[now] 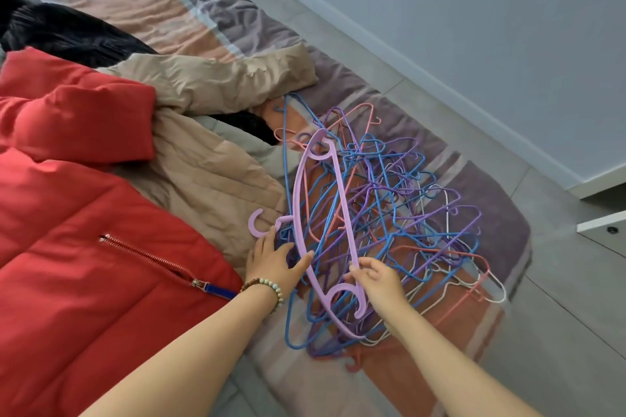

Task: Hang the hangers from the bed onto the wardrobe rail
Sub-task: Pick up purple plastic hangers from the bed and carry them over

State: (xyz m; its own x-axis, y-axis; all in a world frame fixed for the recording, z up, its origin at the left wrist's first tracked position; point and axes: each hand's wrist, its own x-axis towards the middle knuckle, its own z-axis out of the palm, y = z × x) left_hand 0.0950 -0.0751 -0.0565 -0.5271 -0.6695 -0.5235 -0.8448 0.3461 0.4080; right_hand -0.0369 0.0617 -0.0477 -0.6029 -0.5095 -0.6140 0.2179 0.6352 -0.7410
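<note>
A tangled heap of several thin wire hangers (399, 213) in blue, purple, pink and white lies on the striped bed cover (216, 10). On top of the heap rests a wide lilac plastic hanger (338, 193). My right hand (379, 276) pinches the lower bar of this lilac hanger. My left hand (274, 257), with a bead bracelet at the wrist, lies with spread fingers on the heap's left edge, beside the lilac hook. No wardrobe rail is in view.
A red puffer jacket (84, 230) covers the bed's left side, with a beige jacket (210, 166) and a black garment (61, 30) behind it. Grey tiled floor (559, 298) and a grey wall run along the right. A white furniture edge (601, 223) shows at far right.
</note>
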